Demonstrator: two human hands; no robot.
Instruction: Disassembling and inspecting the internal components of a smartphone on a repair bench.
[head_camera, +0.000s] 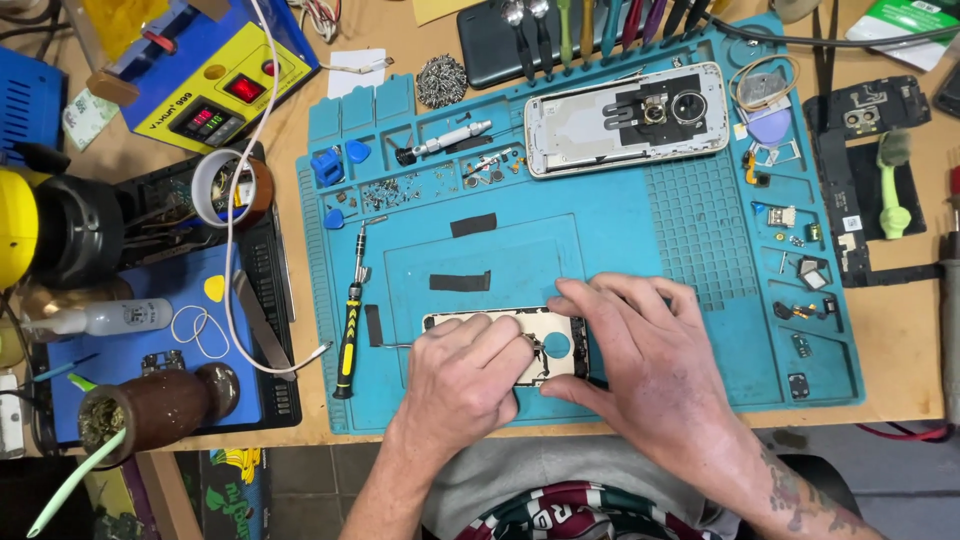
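Head view
Left hand (462, 375): fingers curled, knuckles up, pressing down on the near part of the phone (500, 335); whether it pinches anything beneath cannot be told.
Right hand (640, 355): lies over the phone's right end, fingers spread and bent, thumb at the near edge, fingertips at the far edge; it braces the phone rather than closing round it.
Phone: opened, pale inner plate up with a round blue spot (556, 345), lying near the front middle of the mat (700, 230), mostly covered by both hands.
Mat: blue, ribbed at the right, with trays along the far and left edges.
Tape strips (462, 280): two black pieces on the mat just beyond the phone, a third upright at its left end.
Screwdriver (348, 345): black and yellow handle, on the mat's left part, pointing away.
Frame (625, 118): a second phone shell, silver, camera cut-outs showing, at the mat's far side.
Picks (345, 152): blue, at the far left of the mat.
Small parts (800, 270): scattered down the mat's right trays.
Tape roll (232, 187): left of the mat, on a black tray.
Power supply (215, 85): yellow and blue, far left.
Cup (155, 405): brown, near left, green straw in it.
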